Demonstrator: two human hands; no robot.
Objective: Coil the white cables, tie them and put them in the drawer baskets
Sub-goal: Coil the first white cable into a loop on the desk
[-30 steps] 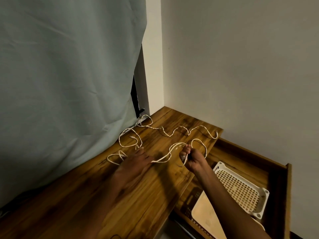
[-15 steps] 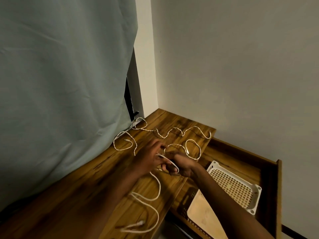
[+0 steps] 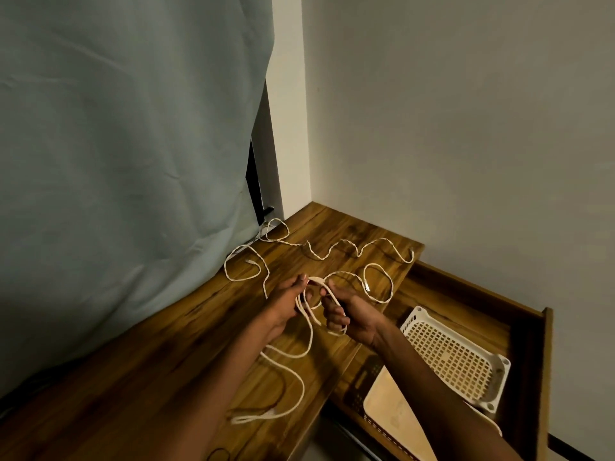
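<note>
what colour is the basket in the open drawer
White, with a perforated grid bottom; the basket shows best in the head view, to the right of the hands.

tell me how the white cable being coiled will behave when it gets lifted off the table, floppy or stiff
Probably floppy: the thin white braided cable sags from the left hand and right hand and trails in loose curves over the wooden table. It looks light, so its tail should drag along easily. Loops may spring open until tied; its slack lies in wavy bends, not flat.
</note>
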